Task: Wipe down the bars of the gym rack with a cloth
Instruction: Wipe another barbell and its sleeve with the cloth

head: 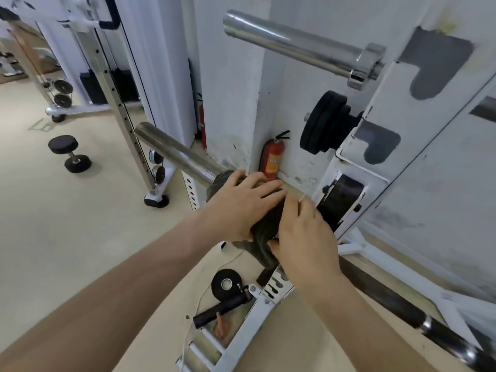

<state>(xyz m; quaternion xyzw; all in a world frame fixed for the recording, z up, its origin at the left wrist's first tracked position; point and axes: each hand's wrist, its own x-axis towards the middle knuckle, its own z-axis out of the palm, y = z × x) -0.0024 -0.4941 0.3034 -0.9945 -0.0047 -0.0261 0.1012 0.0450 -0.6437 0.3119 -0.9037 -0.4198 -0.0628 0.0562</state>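
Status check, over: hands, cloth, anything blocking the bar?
Left hand and right hand both hold the cloth, wrapped on the lower chrome bar. Nothing blocking the bar's free end. Fire extinguisher behind, at the wall.

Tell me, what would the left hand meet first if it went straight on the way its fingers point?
Most likely the fingers of the right hand, just ahead on the dark grey cloth; past them stands the white metal rack upright. Depth is unclear.
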